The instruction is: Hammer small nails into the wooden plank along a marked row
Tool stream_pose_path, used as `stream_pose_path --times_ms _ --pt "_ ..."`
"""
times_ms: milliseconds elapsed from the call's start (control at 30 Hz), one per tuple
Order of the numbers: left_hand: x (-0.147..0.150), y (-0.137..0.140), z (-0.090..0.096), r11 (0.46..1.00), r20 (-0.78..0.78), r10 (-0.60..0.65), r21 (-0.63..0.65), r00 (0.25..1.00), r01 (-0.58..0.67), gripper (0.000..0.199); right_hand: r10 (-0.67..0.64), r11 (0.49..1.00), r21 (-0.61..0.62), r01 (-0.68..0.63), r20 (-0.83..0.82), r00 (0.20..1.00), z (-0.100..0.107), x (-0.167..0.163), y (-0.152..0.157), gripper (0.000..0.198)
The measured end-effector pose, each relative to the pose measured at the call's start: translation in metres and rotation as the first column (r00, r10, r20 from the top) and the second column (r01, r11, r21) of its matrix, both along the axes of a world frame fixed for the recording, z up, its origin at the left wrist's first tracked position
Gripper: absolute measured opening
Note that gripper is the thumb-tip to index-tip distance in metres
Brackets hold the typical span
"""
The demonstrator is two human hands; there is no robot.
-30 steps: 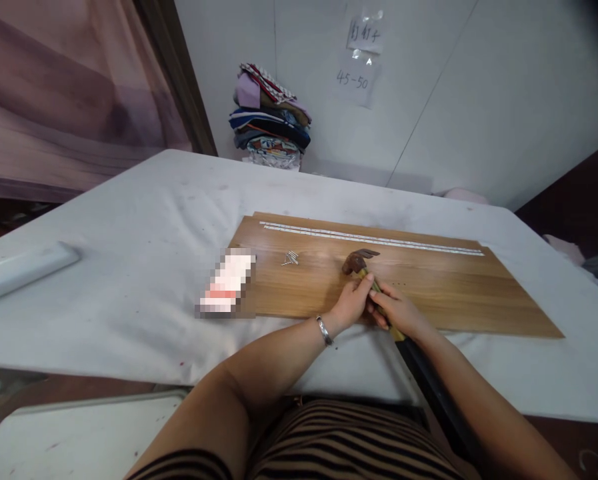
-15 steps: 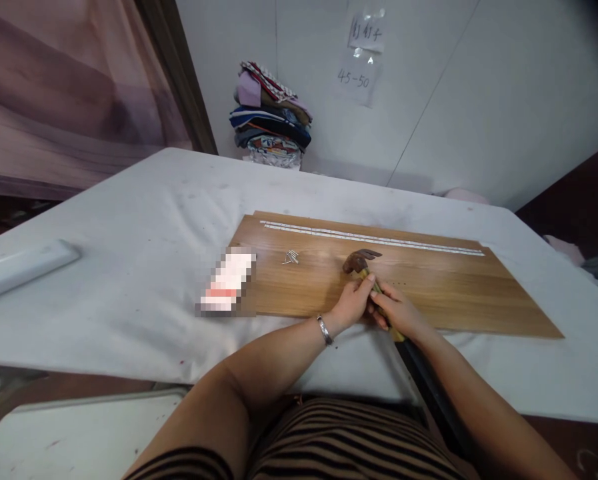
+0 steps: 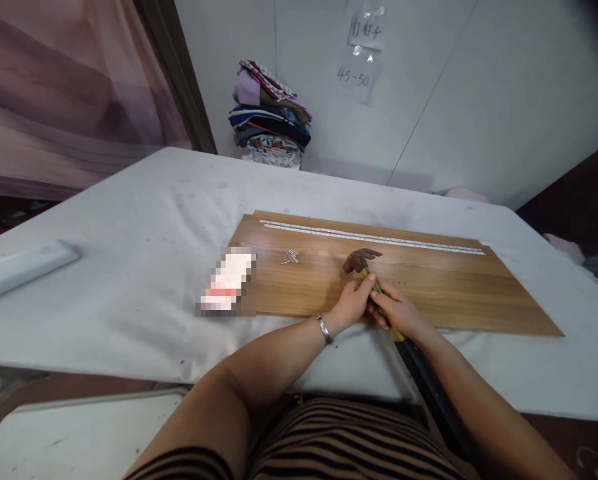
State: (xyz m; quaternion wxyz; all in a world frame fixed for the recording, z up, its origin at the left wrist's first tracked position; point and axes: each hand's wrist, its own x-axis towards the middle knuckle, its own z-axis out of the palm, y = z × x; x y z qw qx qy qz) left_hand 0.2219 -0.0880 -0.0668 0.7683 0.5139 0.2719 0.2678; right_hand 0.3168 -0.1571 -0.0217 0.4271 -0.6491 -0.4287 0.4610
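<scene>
Both my hands grip a claw hammer [image 3: 363, 261] just below its rusty brown head. My left hand [image 3: 355, 301], with a silver bracelet at the wrist, is closed on the yellow part of the handle. My right hand [image 3: 401, 313] closes round the same part from the right. The black end of the handle runs back beside my right forearm. Under the hammer head lies a wooden board [image 3: 319, 287]. A short row of small dark dots [image 3: 399, 283] shows on the board just beyond my right hand. Several loose nails [image 3: 291, 257] lie to the left.
Two white measuring strips [image 3: 373, 237] run along the board's far side. A blurred-out pale rectangle [image 3: 229, 280] covers the board's left edge. At the far left is a white roll [image 3: 26, 270] on the white-covered table [image 3: 129, 280]. Folded cloths [image 3: 273, 120] are stacked by the wall.
</scene>
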Motion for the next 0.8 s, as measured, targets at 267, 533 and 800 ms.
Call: stream_pose_path --times_ms 267,533,800 --pt "0.0018 0.0011 -0.0036 1.000 0.026 0.017 -0.017 1.000 -0.016 0.063 0.022 1.000 -0.016 -0.022 -0.027 0.999 -0.0004 0.0015 0.0017 0.025" --pt "0.0005 0.0025 0.0002 1.000 -0.001 0.007 0.009 1.000 -0.007 0.061 0.031 0.999 -0.017 -0.032 -0.025 0.999 0.0011 0.0021 0.0014 0.026" --pt "0.0007 -0.0005 0.0014 1.000 0.008 0.010 -0.013 1.000 -0.010 0.059 0.005 1.000 0.007 -0.005 -0.019 1.000 0.0003 -0.0002 -0.0003 0.026"
